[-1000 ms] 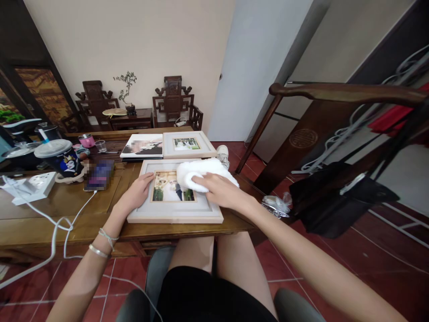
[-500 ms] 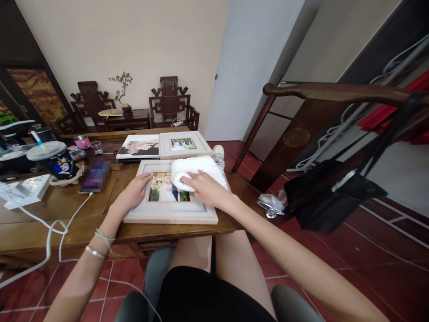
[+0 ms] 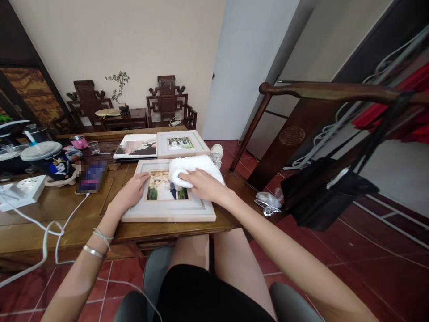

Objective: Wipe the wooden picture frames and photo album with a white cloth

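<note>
Sliding leftward since a second ago, the right hand (image 3: 204,185) is now pressing the white towel (image 3: 191,167) further in over the upper right part of the photo, with its fingers spread flat on top of the cloth rather than gripping it. Beneath both hands, the picture frame (image 3: 167,210) is lying flat on the wooden table (image 3: 67,214). The left hand (image 3: 131,191) is resting open on the frame's left border, fingertips touching the edge of the photo, holding nothing. Beyond the hands, a second frame (image 3: 181,144) and a photo print (image 3: 136,146) are lying side by side. To the left of the left hand, a phone (image 3: 91,176) is lying near a lidded cup (image 3: 50,158).
</note>
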{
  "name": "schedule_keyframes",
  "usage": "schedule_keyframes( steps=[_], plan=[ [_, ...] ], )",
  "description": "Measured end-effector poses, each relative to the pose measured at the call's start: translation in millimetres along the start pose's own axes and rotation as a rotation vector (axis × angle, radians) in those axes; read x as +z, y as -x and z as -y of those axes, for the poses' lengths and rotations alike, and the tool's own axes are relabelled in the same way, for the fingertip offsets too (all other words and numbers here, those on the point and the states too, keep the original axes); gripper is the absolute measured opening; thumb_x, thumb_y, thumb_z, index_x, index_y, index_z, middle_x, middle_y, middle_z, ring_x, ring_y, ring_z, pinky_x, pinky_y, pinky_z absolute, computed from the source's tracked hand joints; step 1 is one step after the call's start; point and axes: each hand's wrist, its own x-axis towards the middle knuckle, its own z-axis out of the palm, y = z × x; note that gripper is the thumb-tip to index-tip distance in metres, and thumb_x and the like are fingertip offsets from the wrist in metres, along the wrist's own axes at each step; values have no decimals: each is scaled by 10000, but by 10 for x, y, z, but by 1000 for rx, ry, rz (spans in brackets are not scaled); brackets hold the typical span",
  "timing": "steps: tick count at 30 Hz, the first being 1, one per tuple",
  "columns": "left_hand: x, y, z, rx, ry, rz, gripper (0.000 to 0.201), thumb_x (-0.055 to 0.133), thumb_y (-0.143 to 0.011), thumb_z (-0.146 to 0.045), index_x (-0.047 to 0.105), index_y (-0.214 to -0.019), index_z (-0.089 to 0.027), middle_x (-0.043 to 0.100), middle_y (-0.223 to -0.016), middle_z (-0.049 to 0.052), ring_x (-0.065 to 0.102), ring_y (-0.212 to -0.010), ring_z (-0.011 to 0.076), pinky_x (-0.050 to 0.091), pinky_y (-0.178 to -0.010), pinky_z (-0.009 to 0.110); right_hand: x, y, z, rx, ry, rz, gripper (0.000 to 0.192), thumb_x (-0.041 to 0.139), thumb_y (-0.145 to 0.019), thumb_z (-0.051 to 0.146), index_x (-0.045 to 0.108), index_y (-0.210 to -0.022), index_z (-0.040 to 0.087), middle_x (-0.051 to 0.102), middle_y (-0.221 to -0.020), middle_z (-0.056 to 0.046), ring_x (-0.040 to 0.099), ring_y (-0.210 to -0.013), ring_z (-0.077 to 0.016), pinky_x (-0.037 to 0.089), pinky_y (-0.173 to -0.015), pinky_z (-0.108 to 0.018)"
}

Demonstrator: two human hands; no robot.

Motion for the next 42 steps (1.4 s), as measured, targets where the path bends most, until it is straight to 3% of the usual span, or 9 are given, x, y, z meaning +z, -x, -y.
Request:
schedule_keyframes(
  steps=[5, 12, 16, 23, 29, 35, 42],
  plan=[
    [4, 3, 11, 9, 16, -8, 485, 318, -940, -203, 580, -1332, -90, 559, -1428, 159, 502, -1354, 250, 373, -1172, 442, -63, 48, 142, 7, 7, 44, 514, 423, -724, -24, 578, -1173, 171, 639, -1013, -132, 579, -861, -265, 354, -803, -336],
    [-4, 31, -23, -13, 12, -16, 485, 320, -941, -197, 562, -1343, -72, 545, -1436, 170, 493, -1360, 253, 361, -1183, 433, -199, 456, 575, -132, -201, 110, 537, 418, -699, -34, 570, -1158, 201, 613, -964, -91, 549, -873, -251, 371, -772, -311],
    [-20, 54, -55, -23, -6, -8, 491, 311, -941, -185, 558, -1342, -45, 534, -1441, 187, 487, -1365, 255, 357, -1186, 433, -71, 387, 420, -85, -157, 42, 532, 412, -689, -31, 571, -1148, 188, 606, -993, -107, 539, -881, -261, 385, -792, -328],
    [11, 60, -27, -14, 20, -25, 471, 333, -939, -180, 576, -1328, -69, 550, -1430, 174, 504, -1349, 265, 375, -1175, 460, 203, -150, -128, 65, -39, -125, 581, 409, -715, -33, 518, -1257, 145, 638, -1099, -147, 567, -944, -289, 381, -919, -396],
    [50, 60, 16, 5, 28, -45, 474, 322, -948, -192, 577, -1324, -56, 557, -1419, 183, 516, -1338, 256, 387, -1167, 451, 216, -108, 24, -4, 0, -77, 601, 411, -700, -51, 526, -1261, 131, 604, -1167, -181, 541, -1114, -305, 311, -1016, -430],
    [56, 66, 20, 9, 43, -62, 461, 331, -951, -197, 585, -1319, -83, 564, -1415, 171, 522, -1332, 255, 397, -1159, 459, -49, 181, 225, -134, -145, 51, 544, 393, -669, -47, 578, -1131, 172, 593, -913, -94, 535, -859, -257, 376, -774, -323],
    [49, 79, 28, 11, 48, -71, 457, 335, -952, -210, 595, -1309, -90, 576, -1404, 164, 535, -1318, 257, 399, -1158, 468, 31, -18, -126, -37, -146, -34, 535, 409, -697, -13, 557, -1178, 168, 608, -884, -92, 531, -846, -283, 361, -698, -316]
  ],
)
